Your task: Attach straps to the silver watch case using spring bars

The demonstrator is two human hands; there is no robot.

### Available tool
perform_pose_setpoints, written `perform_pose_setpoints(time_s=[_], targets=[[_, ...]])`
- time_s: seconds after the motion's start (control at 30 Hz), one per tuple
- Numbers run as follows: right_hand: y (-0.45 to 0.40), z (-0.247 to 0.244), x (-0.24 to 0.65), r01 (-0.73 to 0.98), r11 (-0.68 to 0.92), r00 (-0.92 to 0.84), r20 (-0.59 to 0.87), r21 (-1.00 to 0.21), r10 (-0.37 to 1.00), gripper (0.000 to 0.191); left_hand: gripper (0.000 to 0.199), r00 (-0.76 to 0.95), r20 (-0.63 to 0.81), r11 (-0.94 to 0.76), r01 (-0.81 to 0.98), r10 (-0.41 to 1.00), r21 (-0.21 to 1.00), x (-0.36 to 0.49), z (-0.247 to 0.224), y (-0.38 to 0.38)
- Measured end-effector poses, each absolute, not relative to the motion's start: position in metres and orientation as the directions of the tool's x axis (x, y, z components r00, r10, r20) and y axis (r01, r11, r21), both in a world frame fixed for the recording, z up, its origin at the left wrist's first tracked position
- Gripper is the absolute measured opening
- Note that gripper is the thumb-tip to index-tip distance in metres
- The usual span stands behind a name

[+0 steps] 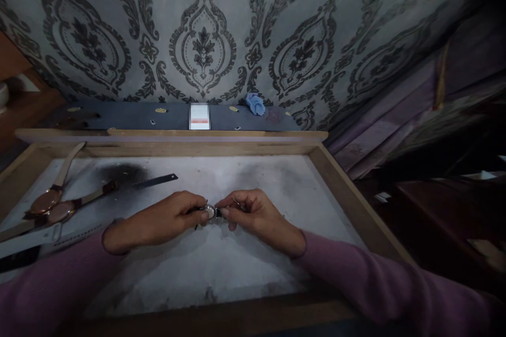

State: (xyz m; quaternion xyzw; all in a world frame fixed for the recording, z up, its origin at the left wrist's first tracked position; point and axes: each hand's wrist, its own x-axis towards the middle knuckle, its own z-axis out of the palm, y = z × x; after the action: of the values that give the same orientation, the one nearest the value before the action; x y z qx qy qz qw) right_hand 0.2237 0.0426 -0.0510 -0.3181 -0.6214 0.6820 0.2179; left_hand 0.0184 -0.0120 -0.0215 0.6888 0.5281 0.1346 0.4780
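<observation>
A small round watch (210, 212) with a pale face and silver case is held over the middle of the white tray surface. My left hand (174, 216) pinches its left side between thumb and fingers. From the other side, my right hand (253, 216) closes on a short dark piece at the case edge, which looks like the watch's strap. A thin metal item (239, 204) shows at the right fingers, too small to name. Two larger watches with rose-gold cases, one nearer (61, 211) and one farther left (46, 200), lie left of my left hand.
A wooden-rimmed tray (221, 148) surrounds the work surface. On it lie a dark flat metal strip (158, 181) and a white strap (31, 239) at the left. Behind the rim are a phone-like lit screen (200, 117) and a blue crumpled cloth (255, 104) by the patterned wall.
</observation>
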Motion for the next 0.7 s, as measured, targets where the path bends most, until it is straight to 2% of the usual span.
perform_pose_setpoints(time_s=[0.13, 0.27, 0.5, 0.6, 0.7], targets=[[0.048, -0.05, 0.227, 0.074, -0.119, -0.658, -0.138, -0.99, 0.74, 0.014, 0.03, 0.414, -0.319, -0.004, 0.616, 0.853, 0.788, 0.018, -0.02, -0.012], [0.049, -0.049, 0.226, 0.068, -0.122, -0.674, -0.136, -0.99, 0.726, 0.016, 0.029, 0.406, -0.351, 0.031, 0.616, 0.844, 0.787, 0.019, -0.02, -0.012], [0.052, -0.052, 0.226, 0.09, -0.207, -0.684, -0.212, -0.974, 0.699, 0.02, 0.033, 0.401, -0.377, 0.068, 0.605, 0.835, 0.793, 0.016, -0.026, -0.01], [0.055, -0.054, 0.227, 0.113, -0.281, -0.686, -0.28, -0.953, 0.672, 0.02, 0.031, 0.392, -0.381, -0.016, 0.714, 0.837, 0.7, 0.016, -0.026, -0.012], [0.055, -0.052, 0.228, 0.115, -0.379, -0.676, -0.352, -0.918, 0.647, 0.018, 0.029, 0.366, -0.35, -0.138, 0.835, 0.863, 0.533, 0.018, -0.023, -0.016]])
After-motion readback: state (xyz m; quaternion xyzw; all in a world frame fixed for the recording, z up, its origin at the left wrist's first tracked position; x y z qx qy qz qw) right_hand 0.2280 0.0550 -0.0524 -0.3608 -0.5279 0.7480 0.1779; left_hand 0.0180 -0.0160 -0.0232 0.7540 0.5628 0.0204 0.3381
